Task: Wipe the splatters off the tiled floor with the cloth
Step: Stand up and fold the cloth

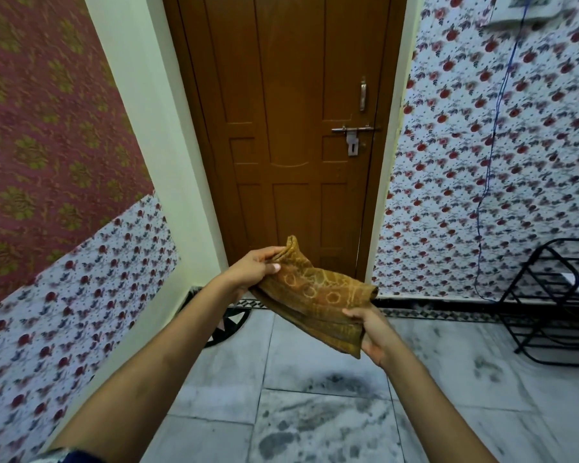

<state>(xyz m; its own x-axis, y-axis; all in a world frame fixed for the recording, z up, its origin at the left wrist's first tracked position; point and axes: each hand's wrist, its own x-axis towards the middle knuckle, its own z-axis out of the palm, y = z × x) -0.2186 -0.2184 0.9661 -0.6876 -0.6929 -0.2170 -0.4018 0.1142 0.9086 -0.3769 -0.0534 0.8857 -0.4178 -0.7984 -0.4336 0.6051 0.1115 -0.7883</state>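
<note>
- The cloth, mustard with ring prints, is held in the air in front of the door, well above the floor; it touches no tile.
- The left hand pinches the cloth's far-left end, thumb on top and fingers curled behind, with a bunched tip standing up above the grip.
- The right hand grips the near-right end, fingers wrapped under the folded edge and thumb on the upper face.
- The cloth's long axis runs from far left to near right, sloping down toward the right hand; it looks folded into a band and hangs slack between the two grips.
- Dark smudges lie on the pale tiles straight below and nearer than the cloth, between the two forearms; more grey marks spread near and to the right.
- The relation that matters: the stains are down and toward the person from both hands, so the cloth must drop nearly straight down.
- The right hand sits lower and nearer the main smudge, so it seems the likelier one to press the cloth down.
- A black rack stands at the right by the flowered wall, apart from the stains; a dark mat lies at the door's foot.
</note>
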